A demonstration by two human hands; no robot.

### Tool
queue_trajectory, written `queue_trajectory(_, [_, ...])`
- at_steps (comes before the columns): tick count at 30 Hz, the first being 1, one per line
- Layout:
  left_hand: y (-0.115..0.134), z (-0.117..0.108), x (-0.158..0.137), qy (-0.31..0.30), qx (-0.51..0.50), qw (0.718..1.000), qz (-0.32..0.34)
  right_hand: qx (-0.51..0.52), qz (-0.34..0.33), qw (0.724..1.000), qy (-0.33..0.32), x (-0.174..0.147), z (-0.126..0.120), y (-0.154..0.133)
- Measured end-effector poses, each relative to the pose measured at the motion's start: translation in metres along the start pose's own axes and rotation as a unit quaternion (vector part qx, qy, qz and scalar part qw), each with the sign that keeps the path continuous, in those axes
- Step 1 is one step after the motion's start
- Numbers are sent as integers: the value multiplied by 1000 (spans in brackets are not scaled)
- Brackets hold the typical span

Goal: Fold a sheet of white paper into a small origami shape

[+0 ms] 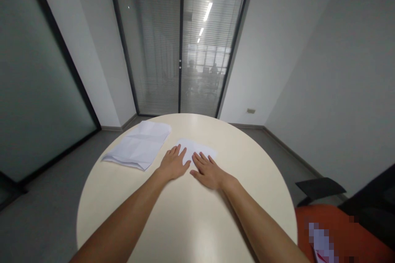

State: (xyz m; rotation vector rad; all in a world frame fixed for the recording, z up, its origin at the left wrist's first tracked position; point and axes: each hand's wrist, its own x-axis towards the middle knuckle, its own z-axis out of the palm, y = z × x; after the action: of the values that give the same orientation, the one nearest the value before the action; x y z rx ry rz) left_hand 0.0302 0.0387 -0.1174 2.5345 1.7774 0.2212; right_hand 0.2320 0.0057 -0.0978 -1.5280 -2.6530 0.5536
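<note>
A small sheet of white paper (pixel 194 146) lies flat near the middle of the round table. My left hand (pixel 174 163) rests on its left part with the fingers spread. On its right part lies my right hand (pixel 208 171), palm down, fingers stretched out. Both hands cover the near edge of the sheet, so that part is hidden. Left of my left hand lies a larger stack of white paper sheets (pixel 140 144), slightly creased, with layered edges towards me.
The round cream table (pixel 173 230) fills the middle of the view. An orange chair (pixel 348 230) with a black armrest (pixel 321 188) stands at the right, a blurred item on its seat. Behind the table is a glass partition with blinds (pixel 154 49).
</note>
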Motion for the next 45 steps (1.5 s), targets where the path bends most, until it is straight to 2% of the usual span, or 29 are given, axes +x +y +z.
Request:
queue_trajectory(5, [7,2,-1,19,24,999,-29,-18,118,993,12,-8,-8,7])
queue_trajectory(14, [6,3,0,26,25,999,-24,16,27,998,-53,-12,-2,-26])
queue_trajectory(21, [3,6,0,22,20,999,-23,-10,131,990,-48,-15,-14,-6])
queue_trajectory(24, [2,6,0,28,8,1000,6,-19,162,986,-39,-17,-19,-3])
queue_trajectory(27, [2,4,1,26,-12,996,84,-30,175,984,-26,-18,-22,-6])
queue_trajectory(29, [3,3,2,22,-21,992,121,-40,176,984,-5,-19,-23,-6])
queue_trajectory(32, [5,2,3,30,-29,991,125,-59,165,984,40,-17,-21,-4])
queue_trajectory(35, [7,1,3,37,-37,991,121,-56,105,991,67,-12,-16,0])
queue_trajectory(39, [10,0,4,44,-39,991,121,-24,25,998,59,-4,-7,4])
queue_trajectory(42, [12,-2,4,54,-37,991,115,-21,41,997,58,-3,-7,7])
queue_trajectory(45, [16,-3,6,55,-32,993,98,-34,107,992,63,-4,-9,9])
